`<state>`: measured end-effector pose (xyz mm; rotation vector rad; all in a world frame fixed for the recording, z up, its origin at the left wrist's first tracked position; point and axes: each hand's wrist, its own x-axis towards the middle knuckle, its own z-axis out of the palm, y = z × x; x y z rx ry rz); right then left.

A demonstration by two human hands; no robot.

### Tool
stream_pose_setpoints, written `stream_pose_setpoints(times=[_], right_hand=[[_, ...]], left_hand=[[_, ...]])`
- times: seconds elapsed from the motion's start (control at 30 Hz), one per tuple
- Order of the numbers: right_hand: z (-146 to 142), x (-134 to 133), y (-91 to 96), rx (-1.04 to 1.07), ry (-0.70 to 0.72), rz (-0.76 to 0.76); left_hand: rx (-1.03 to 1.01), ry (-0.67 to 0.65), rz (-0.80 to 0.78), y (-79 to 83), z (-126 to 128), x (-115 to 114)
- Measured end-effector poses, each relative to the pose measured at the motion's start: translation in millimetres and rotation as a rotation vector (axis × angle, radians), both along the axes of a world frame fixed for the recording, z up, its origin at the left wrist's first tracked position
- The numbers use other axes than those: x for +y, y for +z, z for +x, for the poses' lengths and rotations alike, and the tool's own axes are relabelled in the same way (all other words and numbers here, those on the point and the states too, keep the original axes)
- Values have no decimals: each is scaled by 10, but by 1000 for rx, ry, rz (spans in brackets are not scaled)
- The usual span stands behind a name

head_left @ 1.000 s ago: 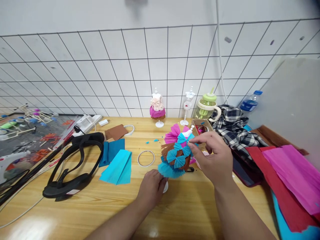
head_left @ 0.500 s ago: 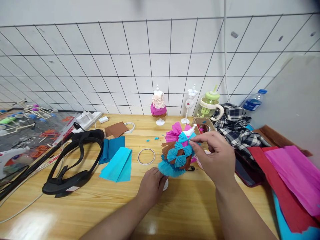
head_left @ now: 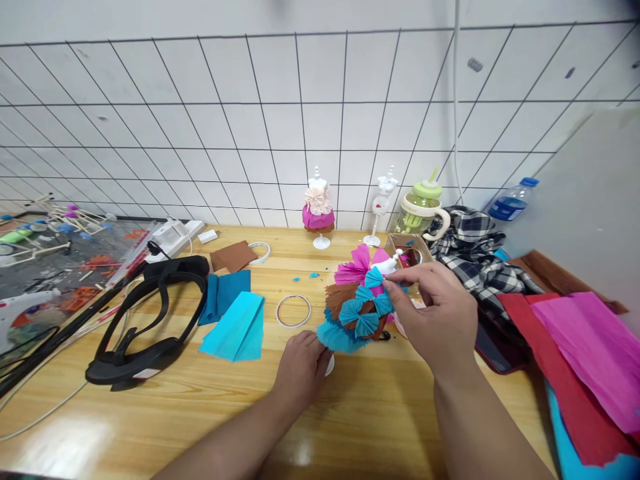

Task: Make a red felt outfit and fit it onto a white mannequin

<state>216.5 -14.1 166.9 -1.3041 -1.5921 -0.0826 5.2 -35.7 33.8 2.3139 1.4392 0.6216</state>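
Note:
A small white dress-form mannequin is tilted to the right above the table, dressed in crepe paper. Its dress has brown ruffles, a blue ruffled hem, a large pink bow and several blue pleated bows. My left hand is closed around the stand beneath the skirt; the round white base shows just past my fingers. With thumb and forefinger, my right hand pinches a blue paper bow against the mannequin's chest. Those fingers hide the bow's right part.
Behind stand a dressed mannequin, a bare one and a green-lidded cup. Blue paper, a tape ring and a black headset strap lie left. Red paper and a phone lie right.
The mannequin tilts a little further right, and my right hand has shifted slightly right with it, still at the blue bow. My left hand keeps its hold. The view has moved slightly.

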Motion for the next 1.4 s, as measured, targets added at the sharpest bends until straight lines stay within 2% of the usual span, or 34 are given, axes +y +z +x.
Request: stream_pose_setpoints(times=[0.33, 0.53, 1.1, 1.23, 1.4], right_hand=[[33, 14, -37, -111, 19, -38], [41, 2, -9, -77, -39, -10], [61, -19, 31, -111, 4, 4], [74, -53, 57, 1, 23, 22], [147, -82, 74, 184, -26, -16]], left_hand=[[-14, -10, 41, -5, -26, 14], [-27, -24, 41, -1, -24, 22], [-42, -24, -3, -19, -23, 28], [-54, -18, -16, -23, -26, 37], [-68, 67, 28, -30, -42, 62]])
